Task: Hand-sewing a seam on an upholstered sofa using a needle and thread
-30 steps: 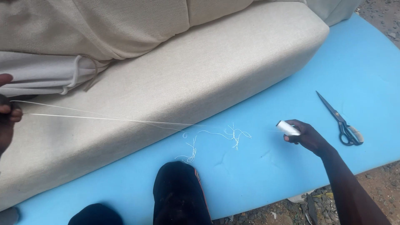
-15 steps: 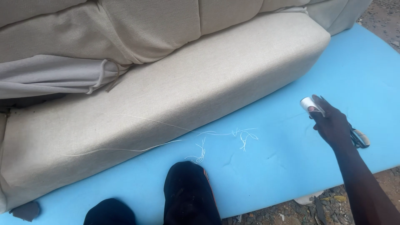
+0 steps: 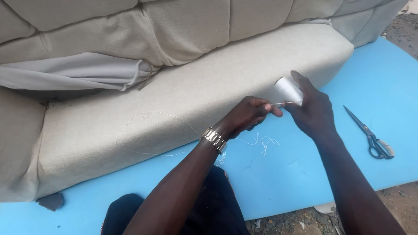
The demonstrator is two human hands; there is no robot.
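Observation:
My right hand [image 3: 311,111] holds a white spool of thread [image 3: 288,90] upright above the front edge of a beige sofa seat cushion [image 3: 183,98]. My left hand [image 3: 249,115], a metal watch [image 3: 214,139] on its wrist, pinches the thread end right beside the spool. A loose loop of white thread [image 3: 148,115] lies across the cushion, trailing toward my left hand. Short thread scraps [image 3: 267,143] rest on the blue foam sheet [image 3: 305,174] below the hands.
Scissors [image 3: 370,135] lie on the blue foam to the right of my right arm. The sofa's padded back [image 3: 130,30] and a loose grey fabric flap [image 3: 69,74] sit behind the cushion. Gravel ground [image 3: 305,222] borders the foam's near edge. My dark-clad knee [image 3: 130,213] is low in view.
My right hand lifted the spool from the blue foam up toward the cushion. My left hand came into view from the left and took the thread at the spool. The thread went slack.

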